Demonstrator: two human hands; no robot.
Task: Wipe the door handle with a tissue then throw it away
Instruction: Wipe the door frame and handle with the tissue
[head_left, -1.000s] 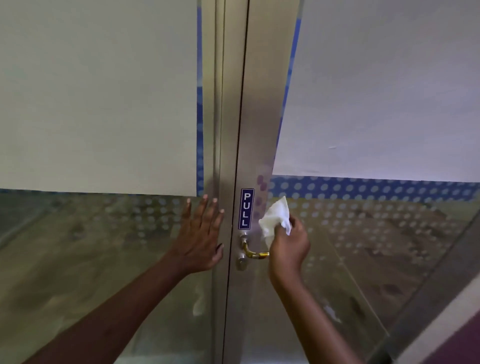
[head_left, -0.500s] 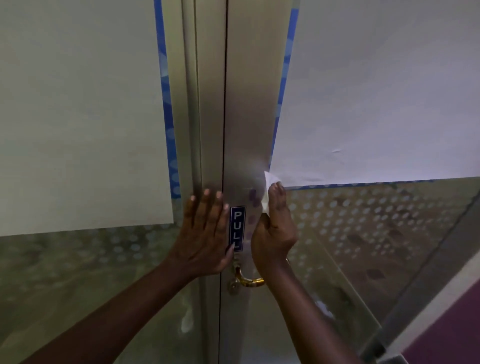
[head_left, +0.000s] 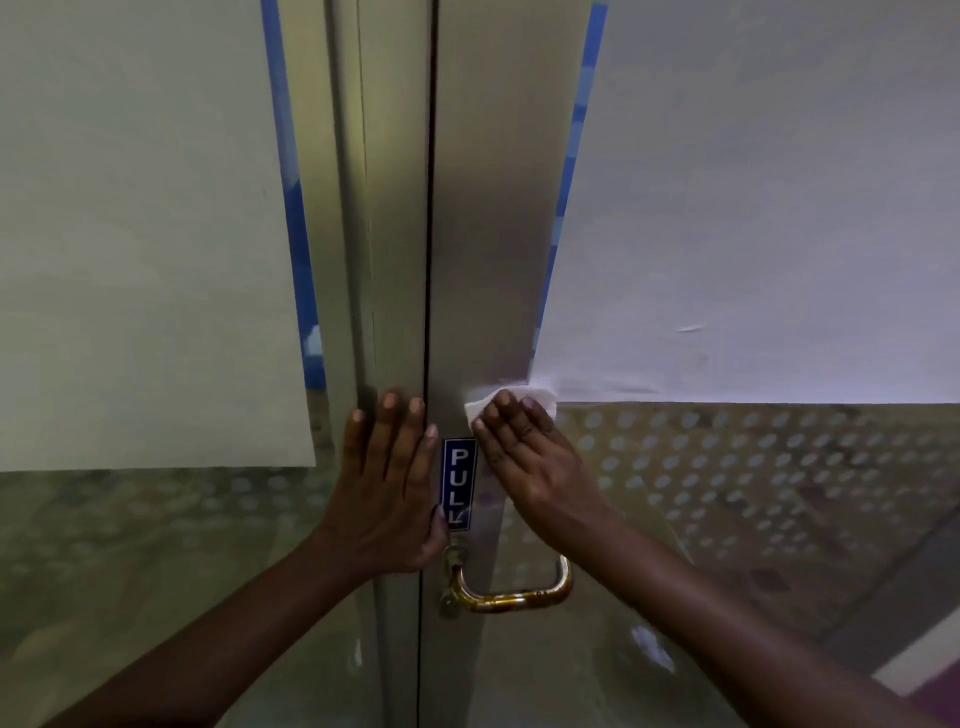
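We get only scraps of tissue (head_left: 544, 404) under the right hand (head_left: 530, 460), PULL sign (head_left: 460, 467) corner behind the left hand (head_left: 389, 493)

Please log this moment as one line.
right hand: presses white tissue on steel door frame; left hand: flat on frame; brass handle: below hands

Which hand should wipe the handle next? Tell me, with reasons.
Right. The right hand presses the tissue flat on the door, just above the handle. The left hand lies flat on the frame, holding nothing.
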